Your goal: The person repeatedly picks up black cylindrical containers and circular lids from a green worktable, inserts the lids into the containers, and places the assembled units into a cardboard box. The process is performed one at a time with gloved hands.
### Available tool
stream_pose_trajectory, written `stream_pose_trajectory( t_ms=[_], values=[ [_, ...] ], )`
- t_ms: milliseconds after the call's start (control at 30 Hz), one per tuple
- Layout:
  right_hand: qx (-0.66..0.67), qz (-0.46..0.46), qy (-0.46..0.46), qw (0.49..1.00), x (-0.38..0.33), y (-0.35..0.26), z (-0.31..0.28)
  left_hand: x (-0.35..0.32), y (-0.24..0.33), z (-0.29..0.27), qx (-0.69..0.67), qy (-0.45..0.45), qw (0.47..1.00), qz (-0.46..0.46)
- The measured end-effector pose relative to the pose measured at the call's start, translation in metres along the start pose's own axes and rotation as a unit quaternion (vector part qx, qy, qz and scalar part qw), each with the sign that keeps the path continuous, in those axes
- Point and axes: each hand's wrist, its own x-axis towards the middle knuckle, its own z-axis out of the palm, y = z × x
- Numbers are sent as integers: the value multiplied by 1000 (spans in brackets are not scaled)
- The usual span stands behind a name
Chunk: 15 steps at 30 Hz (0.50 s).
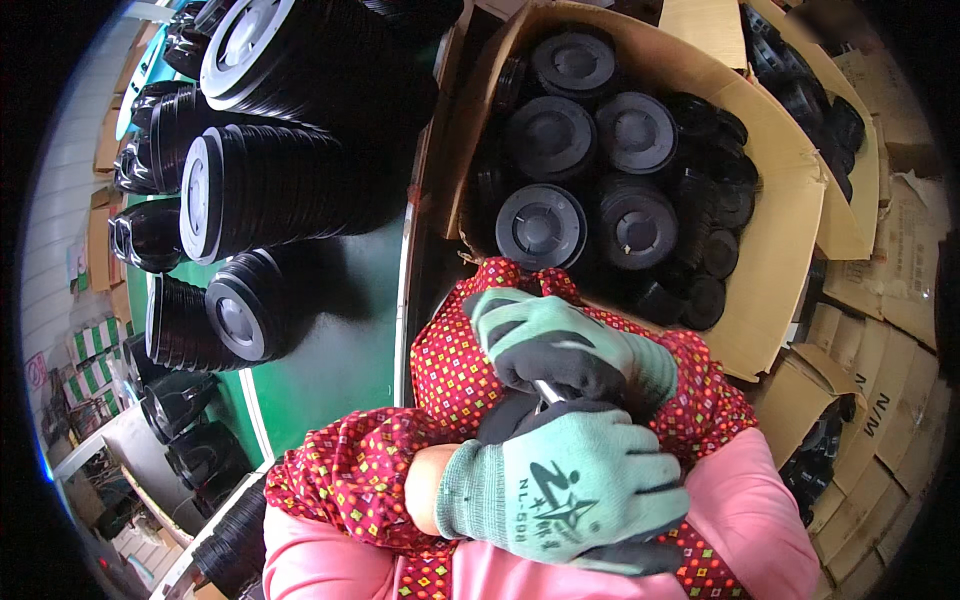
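My left hand (570,490), in a light-green knitted glove with a dark palm, lies across my lap with its fingers curled to the right. Just beyond it, my right hand (565,345), gloved alike, is closed, fingers bent toward the left. Between them shows a short silvery metal piece (547,392), touching the right glove's dark palm side. Its other end is covered by the gloves, so its kind is unclear. A dark patch left of it may be glove or part of that thing. What the left fingers close around is hidden.
At left, a green table (345,370) carries nested stacks of black round plastic containers (270,195). Ahead stands an open cardboard box (770,200) filled with similar black stacks (640,225). More cartons (850,400) are piled along the right.
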Motion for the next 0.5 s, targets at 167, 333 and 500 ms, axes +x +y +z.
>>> stream_pose_trajectory(
  t_ms=[167, 333, 500],
  values=[
    [-195, 190, -22, 962, -13, -59, -32, -25, -5, 0, -164, 110, 975, 103],
    [-323, 319, -45, 890, -15, -105, -32, -54, -17, -6, -299, 126, 935, 144],
    [-370, 413, -83, 828, -3, -137, -25, -76, -19, 9, -376, 178, 892, 177]
  ],
)
